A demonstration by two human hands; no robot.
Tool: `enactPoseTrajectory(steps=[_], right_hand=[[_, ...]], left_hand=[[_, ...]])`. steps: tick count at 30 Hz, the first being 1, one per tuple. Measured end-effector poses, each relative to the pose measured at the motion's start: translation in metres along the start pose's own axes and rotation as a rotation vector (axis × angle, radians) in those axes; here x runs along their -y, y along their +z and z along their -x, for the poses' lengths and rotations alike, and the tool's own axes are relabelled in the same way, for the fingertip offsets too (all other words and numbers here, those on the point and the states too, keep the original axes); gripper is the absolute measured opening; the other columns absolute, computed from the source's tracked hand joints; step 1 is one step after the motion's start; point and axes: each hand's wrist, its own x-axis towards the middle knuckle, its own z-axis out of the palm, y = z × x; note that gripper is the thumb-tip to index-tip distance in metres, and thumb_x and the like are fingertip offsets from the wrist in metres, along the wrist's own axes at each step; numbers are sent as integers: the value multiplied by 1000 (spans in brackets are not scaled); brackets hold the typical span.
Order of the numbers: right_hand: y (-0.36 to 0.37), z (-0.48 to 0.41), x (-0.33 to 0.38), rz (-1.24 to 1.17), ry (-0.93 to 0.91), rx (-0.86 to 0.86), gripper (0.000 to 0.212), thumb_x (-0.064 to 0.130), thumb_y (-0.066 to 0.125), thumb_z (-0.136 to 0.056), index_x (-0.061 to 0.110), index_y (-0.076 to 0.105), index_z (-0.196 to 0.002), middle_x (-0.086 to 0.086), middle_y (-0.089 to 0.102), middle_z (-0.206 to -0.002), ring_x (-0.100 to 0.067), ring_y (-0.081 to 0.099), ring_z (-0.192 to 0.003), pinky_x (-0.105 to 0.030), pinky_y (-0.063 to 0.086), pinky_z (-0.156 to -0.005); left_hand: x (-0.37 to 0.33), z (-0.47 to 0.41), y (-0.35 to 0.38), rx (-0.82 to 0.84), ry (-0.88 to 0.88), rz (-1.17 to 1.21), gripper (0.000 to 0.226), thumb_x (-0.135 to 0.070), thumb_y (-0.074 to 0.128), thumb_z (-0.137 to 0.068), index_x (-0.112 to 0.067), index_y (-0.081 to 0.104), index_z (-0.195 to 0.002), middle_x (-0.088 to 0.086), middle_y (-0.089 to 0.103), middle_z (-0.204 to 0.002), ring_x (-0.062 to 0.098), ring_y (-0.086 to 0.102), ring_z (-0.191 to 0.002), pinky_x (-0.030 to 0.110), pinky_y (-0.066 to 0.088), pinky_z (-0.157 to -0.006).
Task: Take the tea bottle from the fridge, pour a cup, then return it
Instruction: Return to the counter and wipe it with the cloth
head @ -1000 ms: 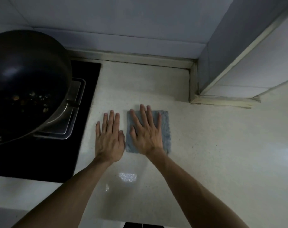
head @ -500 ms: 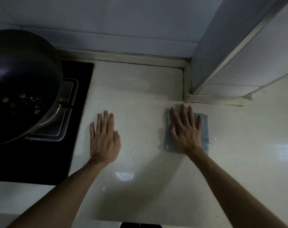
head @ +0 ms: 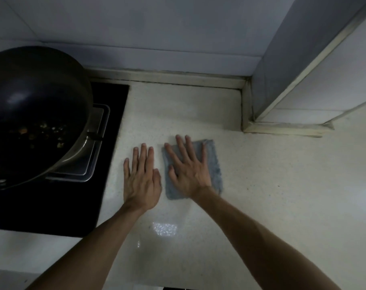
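Wiping counter [head: 272,185], we judge: right hand [head: 190,174] flat on cloth [head: 214,162], left hand [head: 142,178] flat, empty, near stove [head: 52,206] edge. Next: bottle from fridge.

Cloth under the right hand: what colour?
Grey-blue cloth, plain with no pattern, seen in the head view, the only one.

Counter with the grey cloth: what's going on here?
A person works at a kitchen counter. Their right hand presses flat on a grey cloth, seemingly wiping; the left hand lies flat on the bare counter beside it. A dark wok sits on the stove to the left. No tea bottle or cup is in view.
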Motion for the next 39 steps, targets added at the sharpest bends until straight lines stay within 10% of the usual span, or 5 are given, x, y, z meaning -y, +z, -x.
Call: enactPoseTrajectory(steps=[16, 27, 39], right_hand=[[-11, 79, -109, -74, 282, -23, 73, 65, 10, -89, 38, -10, -154, 1, -24, -161, -20, -25, -147, -57, -11, -117], [-10, -12, -29, -17, 192, -32, 71, 60, 18, -94, 32, -6, -155, -4, -20, -162, -25, -23, -148, -61, -12, -115], [17, 79, -9, -61, 95, -37, 67, 58, 26, -97, 35, 4, -156, -2, -12, -164, -24, -15, -150, -56, -7, -117]], left_hand=[[-2, 0, 1, 1, -4, -19, 66, -35, 13, -93, -13, 5, -154, 7, -3, -162, 24, -5, -150, 47, 3, -121], [-2, 0, -1, -4, 0, 17, 65, -37, 14, -94, -16, 4, -155, 7, -4, -162, 23, -7, -149, 48, 5, -121], [1, 1, 0, 7, 7, -12, 66, -38, 15, -94, -14, 5, -155, 8, -3, -162, 24, -4, -150, 49, 9, -120]])
